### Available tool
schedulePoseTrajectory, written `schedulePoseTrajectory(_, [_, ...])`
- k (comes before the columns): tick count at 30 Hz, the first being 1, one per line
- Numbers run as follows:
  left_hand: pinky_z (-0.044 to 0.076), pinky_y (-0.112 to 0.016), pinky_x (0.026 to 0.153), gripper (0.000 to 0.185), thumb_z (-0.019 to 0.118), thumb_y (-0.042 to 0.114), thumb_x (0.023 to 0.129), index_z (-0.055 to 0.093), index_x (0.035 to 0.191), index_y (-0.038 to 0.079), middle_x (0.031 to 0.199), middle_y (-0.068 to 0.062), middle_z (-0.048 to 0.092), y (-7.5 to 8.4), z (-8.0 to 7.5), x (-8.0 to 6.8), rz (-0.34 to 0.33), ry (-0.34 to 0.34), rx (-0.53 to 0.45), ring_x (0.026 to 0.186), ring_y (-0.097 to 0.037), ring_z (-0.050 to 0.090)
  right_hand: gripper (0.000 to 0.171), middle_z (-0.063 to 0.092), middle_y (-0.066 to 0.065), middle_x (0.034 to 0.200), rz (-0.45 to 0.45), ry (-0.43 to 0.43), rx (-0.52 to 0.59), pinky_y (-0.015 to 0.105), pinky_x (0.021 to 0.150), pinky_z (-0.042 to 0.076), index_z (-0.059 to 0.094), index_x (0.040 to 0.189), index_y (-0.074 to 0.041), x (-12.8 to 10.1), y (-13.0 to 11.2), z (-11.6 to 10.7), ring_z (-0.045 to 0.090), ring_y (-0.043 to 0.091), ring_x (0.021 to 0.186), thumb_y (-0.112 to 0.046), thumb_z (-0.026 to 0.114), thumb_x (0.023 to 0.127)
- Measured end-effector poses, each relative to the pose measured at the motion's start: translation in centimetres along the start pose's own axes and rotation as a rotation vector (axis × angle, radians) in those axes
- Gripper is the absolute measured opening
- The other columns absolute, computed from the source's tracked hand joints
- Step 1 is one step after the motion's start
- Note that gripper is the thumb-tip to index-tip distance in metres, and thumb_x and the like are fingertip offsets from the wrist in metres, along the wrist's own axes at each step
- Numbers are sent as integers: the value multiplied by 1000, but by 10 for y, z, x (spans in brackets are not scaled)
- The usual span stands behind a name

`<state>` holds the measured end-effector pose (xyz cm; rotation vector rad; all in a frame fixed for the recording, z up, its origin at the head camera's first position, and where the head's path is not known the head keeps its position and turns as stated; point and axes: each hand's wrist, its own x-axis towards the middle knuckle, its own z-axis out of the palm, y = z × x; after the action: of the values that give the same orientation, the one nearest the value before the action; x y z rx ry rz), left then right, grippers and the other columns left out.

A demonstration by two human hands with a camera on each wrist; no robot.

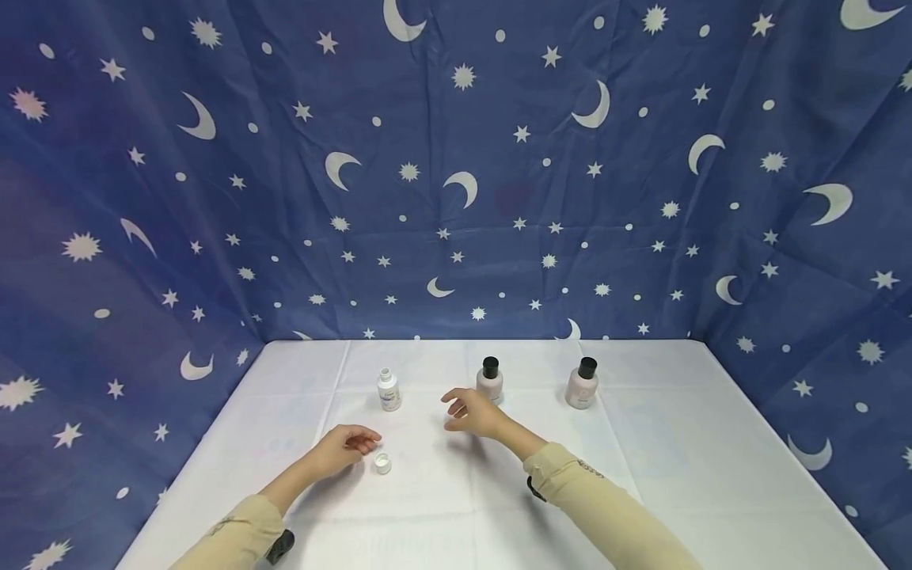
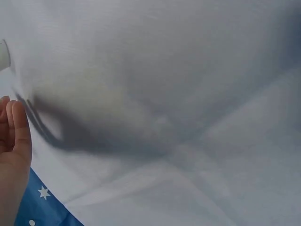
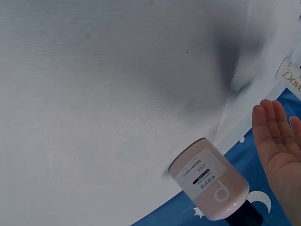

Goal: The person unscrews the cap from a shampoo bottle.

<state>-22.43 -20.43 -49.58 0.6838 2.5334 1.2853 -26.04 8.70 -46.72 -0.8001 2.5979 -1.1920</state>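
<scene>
My left hand (image 1: 340,451) hovers over the table with loosely bent fingers, holding nothing. Close to its fingertips lies a small white cap (image 1: 382,463), its hollow side facing up. Beyond it stands an uncapped white Dove bottle (image 1: 389,390), partly visible at the edge of the right wrist view. My right hand (image 1: 476,413) is in the air between that bottle and a pink bottle with a black cap (image 1: 490,380); its fingers (image 3: 273,122) look relaxed and hold nothing. The hand covers a little of the pink bottle's lower part in the head view.
A second pink bottle with a black cap (image 1: 582,385) stands farther right. White cloth covers the table (image 1: 684,459). Blue curtains (image 1: 456,158) with moons and stars enclose the back and both sides.
</scene>
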Motion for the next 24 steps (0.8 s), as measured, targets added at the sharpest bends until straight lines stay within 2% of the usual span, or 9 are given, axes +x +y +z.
schedulePoseTrajectory(8, [50,-19,72,20,56,-3,87,63,105,-10,92,-18,66,16,0,8,-17,38,40,82,-17,60,41,65,27,99,-40,5,11,39,82,56,55,116,12,-13,4,-11,64,37,92,-2,71,80])
schedulePoseTrajectory(13, [49,-20,73,21,56,-2,87,63,105,-10,92,-19,67,25,0,14,-5,58,68,81,-14,59,42,65,27,99,-44,3,1,35,80,57,56,116,12,-18,7,-18,65,35,91,-3,71,80])
schedulePoseTrajectory(18, [50,-21,74,22,56,-4,85,63,105,-10,92,-21,66,32,0,23,20,58,69,82,-17,59,40,66,26,98,-47,6,-5,35,80,57,57,114,10,-25,14,-24,65,34,90,-4,72,80])
schedulePoseTrajectory(24, [50,-22,73,21,56,-4,87,63,105,-11,91,-21,66,44,3,37,11,61,76,81,-18,59,37,66,25,97,-35,10,-23,32,79,57,58,113,9,-32,24,-29,66,31,88,-4,71,81])
